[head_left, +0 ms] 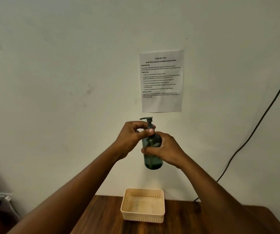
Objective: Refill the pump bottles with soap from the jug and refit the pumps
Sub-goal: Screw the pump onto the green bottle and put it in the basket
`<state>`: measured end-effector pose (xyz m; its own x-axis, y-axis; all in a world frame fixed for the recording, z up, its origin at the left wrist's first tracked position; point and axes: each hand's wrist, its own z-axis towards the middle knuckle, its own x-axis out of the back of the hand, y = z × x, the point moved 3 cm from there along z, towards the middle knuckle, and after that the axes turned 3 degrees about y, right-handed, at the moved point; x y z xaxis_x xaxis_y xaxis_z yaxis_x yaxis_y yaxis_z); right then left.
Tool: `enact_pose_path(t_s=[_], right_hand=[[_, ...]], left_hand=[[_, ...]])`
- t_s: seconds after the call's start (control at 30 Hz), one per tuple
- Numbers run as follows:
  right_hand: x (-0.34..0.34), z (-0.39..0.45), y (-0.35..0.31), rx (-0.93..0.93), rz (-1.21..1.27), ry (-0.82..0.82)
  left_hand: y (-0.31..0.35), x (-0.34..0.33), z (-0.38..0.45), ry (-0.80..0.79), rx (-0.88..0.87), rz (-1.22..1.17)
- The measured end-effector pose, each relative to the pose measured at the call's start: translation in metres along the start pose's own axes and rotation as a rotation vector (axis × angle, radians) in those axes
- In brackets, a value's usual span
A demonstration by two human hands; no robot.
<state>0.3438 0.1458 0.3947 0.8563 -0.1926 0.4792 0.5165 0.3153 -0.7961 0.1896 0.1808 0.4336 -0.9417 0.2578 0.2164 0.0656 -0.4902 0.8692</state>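
**Seat the pump square, then twist**

Your left hand (pixel 132 137) pinches the collar of the pump (pixel 147 119) with thumb and fingers, and your right hand (pixel 166 150) wraps the middle of the bottle (pixel 153 162), holding it upright in the air well above the counter (pixel 102 215). This looks like the threading step. Keep the bottle still with the right and let the left do the turning; if the collar binds early, back off and reseat it, since a crossed thread would likely leak. Keep the bottle vertical so soap stays clear of the neck. How full it is cannot be judged through the dark plastic.

Below you, the basket (pixel 143 206) sits at the far edge of the counter against the wall (pixel 68 81), with nothing in it. You have free air on both sides; only the cable (pixel 254 130) hangs off to the right, well apart. The jug is out of view.
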Motion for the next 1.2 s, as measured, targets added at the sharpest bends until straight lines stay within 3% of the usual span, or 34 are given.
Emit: enact_pose_path(t_s=[0.33,0.83,1.2], right_hand=[[-0.007,0.016,0.013,-0.035,-0.045,0.004],[-0.137,0.059,0.111,-0.195,-0.01,-0.106],[-0.235,0.077,0.235,-0.31,-0.061,-0.087]], left_hand=[[-0.028,0.038,-0.006,0.224,-0.064,0.384],[-0.194,0.091,-0.033,0.034,0.062,0.861],[-0.347,0.092,-0.049,-0.056,0.199,0.939]])
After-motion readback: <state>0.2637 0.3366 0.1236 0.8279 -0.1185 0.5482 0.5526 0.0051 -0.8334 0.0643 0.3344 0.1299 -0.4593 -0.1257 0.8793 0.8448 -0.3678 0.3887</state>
